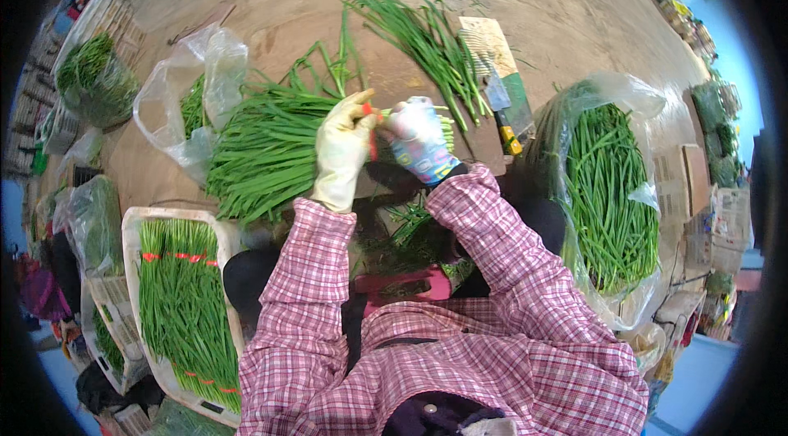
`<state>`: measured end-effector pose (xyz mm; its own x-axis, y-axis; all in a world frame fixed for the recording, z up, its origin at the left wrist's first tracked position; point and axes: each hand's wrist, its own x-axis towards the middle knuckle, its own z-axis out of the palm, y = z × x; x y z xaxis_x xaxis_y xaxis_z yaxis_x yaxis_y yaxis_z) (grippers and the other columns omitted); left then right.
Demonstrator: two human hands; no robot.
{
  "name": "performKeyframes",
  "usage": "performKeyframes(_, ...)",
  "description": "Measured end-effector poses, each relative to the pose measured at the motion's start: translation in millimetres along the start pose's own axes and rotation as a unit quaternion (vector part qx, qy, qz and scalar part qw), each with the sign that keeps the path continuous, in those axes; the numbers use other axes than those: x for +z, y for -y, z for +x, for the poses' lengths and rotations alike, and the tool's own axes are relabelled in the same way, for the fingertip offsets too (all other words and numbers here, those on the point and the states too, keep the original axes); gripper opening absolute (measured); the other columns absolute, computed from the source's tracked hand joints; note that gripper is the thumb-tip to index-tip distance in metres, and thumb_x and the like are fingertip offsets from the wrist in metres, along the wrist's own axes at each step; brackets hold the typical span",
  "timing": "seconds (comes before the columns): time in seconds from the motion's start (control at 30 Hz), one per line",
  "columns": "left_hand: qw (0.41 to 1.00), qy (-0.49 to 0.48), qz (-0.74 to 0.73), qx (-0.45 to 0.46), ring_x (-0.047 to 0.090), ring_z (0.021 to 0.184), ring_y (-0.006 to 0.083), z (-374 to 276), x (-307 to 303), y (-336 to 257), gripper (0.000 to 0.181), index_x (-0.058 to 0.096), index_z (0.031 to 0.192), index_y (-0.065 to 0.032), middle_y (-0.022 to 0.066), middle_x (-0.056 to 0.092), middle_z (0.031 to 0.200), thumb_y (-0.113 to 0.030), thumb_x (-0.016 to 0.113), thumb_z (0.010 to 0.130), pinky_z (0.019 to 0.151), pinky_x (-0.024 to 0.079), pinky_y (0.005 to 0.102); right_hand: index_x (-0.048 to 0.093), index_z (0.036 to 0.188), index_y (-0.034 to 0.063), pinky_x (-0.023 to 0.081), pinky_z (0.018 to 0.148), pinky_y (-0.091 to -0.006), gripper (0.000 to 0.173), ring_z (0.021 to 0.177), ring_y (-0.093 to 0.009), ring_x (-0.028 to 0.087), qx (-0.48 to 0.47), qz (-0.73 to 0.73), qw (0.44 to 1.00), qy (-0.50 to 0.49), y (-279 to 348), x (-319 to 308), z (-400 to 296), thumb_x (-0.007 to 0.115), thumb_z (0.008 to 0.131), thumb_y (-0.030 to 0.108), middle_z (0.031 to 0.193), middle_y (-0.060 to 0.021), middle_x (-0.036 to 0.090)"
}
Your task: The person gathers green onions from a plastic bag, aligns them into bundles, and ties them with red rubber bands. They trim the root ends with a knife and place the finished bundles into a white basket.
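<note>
A thick bundle of long green leafy stalks, looking like garlic chives, lies before me, leaves to the left and pale stem ends to the right. My left hand, in a cream rubber glove, rests over its stems with red tape at the fingertips. My right hand, in a patterned cloth glove and blurred, is beside the tape at the stem ends; the far end of the tape is hidden by its fingers. Beyond it lie loose stalks and a knife with a yellow and black handle, its blade against a board.
At the right stands an open plastic bag of green stalks. A white crate of red-taped bundles is at the lower left, with a clear plastic bag above it. More crates and people line both far sides.
</note>
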<state>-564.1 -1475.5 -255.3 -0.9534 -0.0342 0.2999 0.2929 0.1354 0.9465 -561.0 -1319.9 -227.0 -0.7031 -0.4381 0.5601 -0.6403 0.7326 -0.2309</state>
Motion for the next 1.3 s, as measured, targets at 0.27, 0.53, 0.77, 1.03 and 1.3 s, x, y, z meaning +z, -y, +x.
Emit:
performKeyframes(0.27,0.965,0.127,0.087,-0.213,0.064,0.080,0.0113,32.1,-13.6,-4.0,0.022,0.068,0.107,0.0005,0.0073,0.072,0.093,-0.007,0.067,0.087,0.074,0.051,0.0255,0.063,0.071,0.0088,0.043,0.067,-0.0437,0.005,0.073,-0.031,0.061,-0.011,-0.123,0.988,0.098,27.7,10.0,9.1,0.063,0.067,0.011,0.071,-0.0113,0.061)
performKeyframes(0.53,0.912,0.238,0.257,-0.214,0.067,0.081,0.0216,64.2,-18.9,-4.4,0.027,0.070,0.091,-0.0021,0.0131,0.072,0.087,-0.023,0.077,0.075,0.075,0.050,0.0344,0.059,0.122,0.0037,0.049,0.091,-0.0433,0.054,0.109,-0.036,0.060,0.218,0.103,0.966,0.091,-11.9,-23.9,36.8,0.074,0.078,0.032,0.113,-0.0203,0.065)
performKeyframes(0.77,0.909,0.256,0.233,-0.232,0.067,0.083,0.0216,65.7,-16.5,-19.2,0.029,0.071,0.097,-0.0017,0.0137,0.072,0.092,-0.021,0.076,0.076,0.076,0.050,0.0348,0.039,0.142,-0.0003,0.047,0.096,-0.0378,0.090,0.113,-0.032,0.060,0.242,0.247,0.888,0.303,-42.2,12.9,43.7,0.081,0.070,0.033,0.120,-0.0215,0.063)
performKeyframes(1.03,0.893,0.162,0.381,0.178,0.062,0.088,0.0303,-2.7,-31.3,-64.1,0.024,0.071,0.090,-0.0088,0.0081,0.066,0.089,-0.017,0.078,0.068,0.077,0.050,0.0412,0.032,0.147,0.0016,0.048,0.092,-0.0337,0.093,0.106,-0.023,0.062,0.248,0.293,0.881,0.276,-38.2,11.4,45.4,0.083,0.073,0.025,0.118,-0.0203,0.064)
performKeyframes(1.3,0.882,0.142,0.296,0.337,0.062,0.088,0.0313,-15.8,11.4,-42.8,0.034,0.070,0.100,-0.0029,0.0128,0.067,0.100,-0.004,0.076,0.066,0.079,0.049,0.0387,0.067,0.107,0.0004,0.053,0.074,-0.0380,0.057,0.086,-0.027,0.068,0.264,0.271,0.887,0.267,-58.4,-22.6,23.0,0.084,0.065,0.035,0.095,-0.0172,0.071)
